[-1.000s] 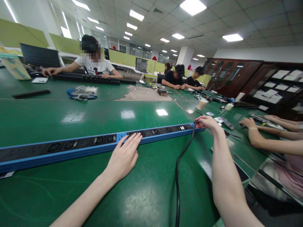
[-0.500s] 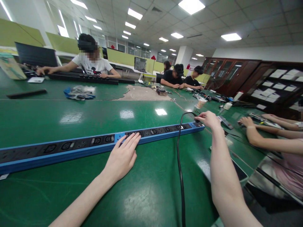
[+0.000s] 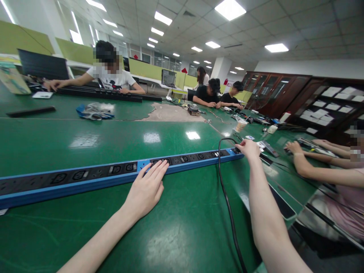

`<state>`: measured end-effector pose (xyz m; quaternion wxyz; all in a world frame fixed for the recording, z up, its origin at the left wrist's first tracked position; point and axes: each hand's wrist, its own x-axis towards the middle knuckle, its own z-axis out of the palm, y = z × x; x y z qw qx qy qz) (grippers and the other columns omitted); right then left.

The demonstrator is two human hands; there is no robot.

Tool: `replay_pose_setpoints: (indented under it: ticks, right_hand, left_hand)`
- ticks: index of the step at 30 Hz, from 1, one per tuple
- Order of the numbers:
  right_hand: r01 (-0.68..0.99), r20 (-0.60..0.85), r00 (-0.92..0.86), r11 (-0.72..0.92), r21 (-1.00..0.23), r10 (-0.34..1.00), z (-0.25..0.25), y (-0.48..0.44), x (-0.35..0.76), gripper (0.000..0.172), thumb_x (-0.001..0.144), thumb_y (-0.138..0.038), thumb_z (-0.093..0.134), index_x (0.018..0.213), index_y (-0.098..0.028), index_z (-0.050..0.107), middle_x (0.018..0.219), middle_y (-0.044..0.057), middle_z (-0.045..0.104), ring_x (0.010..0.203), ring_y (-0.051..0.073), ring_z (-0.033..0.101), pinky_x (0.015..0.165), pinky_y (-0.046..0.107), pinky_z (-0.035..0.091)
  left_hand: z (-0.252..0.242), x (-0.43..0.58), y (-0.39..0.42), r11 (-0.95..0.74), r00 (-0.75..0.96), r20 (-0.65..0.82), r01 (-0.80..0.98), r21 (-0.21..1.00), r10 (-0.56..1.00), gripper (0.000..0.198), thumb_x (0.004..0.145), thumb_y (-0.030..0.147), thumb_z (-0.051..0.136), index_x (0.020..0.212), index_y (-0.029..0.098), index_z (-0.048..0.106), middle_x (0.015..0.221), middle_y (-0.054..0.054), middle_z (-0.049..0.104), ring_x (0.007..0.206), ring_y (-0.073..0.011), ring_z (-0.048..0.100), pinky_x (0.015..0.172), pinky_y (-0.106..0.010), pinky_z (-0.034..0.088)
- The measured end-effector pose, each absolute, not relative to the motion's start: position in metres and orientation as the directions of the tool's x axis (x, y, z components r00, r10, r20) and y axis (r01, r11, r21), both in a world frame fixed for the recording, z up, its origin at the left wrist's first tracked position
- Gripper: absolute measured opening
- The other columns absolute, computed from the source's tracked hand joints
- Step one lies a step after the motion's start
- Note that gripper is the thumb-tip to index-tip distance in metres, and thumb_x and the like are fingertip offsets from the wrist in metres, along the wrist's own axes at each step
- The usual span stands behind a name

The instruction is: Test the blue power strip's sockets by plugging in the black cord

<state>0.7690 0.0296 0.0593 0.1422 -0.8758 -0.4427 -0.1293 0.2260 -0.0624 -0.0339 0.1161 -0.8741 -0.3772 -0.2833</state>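
Green tabletop (image 3: 187, 201) bears a long, blue-edged black socket strip (image 3: 98, 175).

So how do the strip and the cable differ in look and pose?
The strip is blue with a mostly black face; the cable is all black. The strip is thick and straight; the cable is thin and bends in a loop. The left hand rests on the strip; the right hand pinches the cable at its far end. Both show black, and each has a hand on it.
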Motion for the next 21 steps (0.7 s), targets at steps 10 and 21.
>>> replay_pose_setpoints:
  ticks: [10, 21]
  right_hand:
    - [0.785, 0.437, 0.614, -0.569, -0.245, 0.658, 0.042, 0.038, 0.772, 0.041, 0.086, -0.057, 0.075, 0.101, -0.020, 0.082, 0.098, 0.018, 0.077, 0.097, 0.034, 0.072, 0.086, 0.043, 0.055]
    - [0.793, 0.486, 0.597, -0.562, -0.236, 0.638, 0.035, 0.043, 0.767, 0.043, 0.089, -0.058, 0.072, 0.104, -0.019, 0.083, 0.098, 0.020, 0.078, 0.097, 0.036, 0.073, 0.089, 0.045, 0.055]
  left_hand:
    - [-0.035, 0.226, -0.062, -0.685, 0.555, 0.576, 0.728, 0.012, 0.600, 0.070, 0.098, 0.015, 0.046, 0.168, 0.020, 0.037, 0.172, -0.007, 0.040, 0.158, -0.0255, 0.041, 0.132, -0.051, 0.028]
    - [-0.035, 0.225, -0.062, -0.690, 0.553, 0.589, 0.724, 0.010, 0.589, 0.071, 0.098, 0.015, 0.046, 0.168, 0.021, 0.037, 0.171, -0.008, 0.040, 0.158, -0.0260, 0.041, 0.131, -0.052, 0.029]
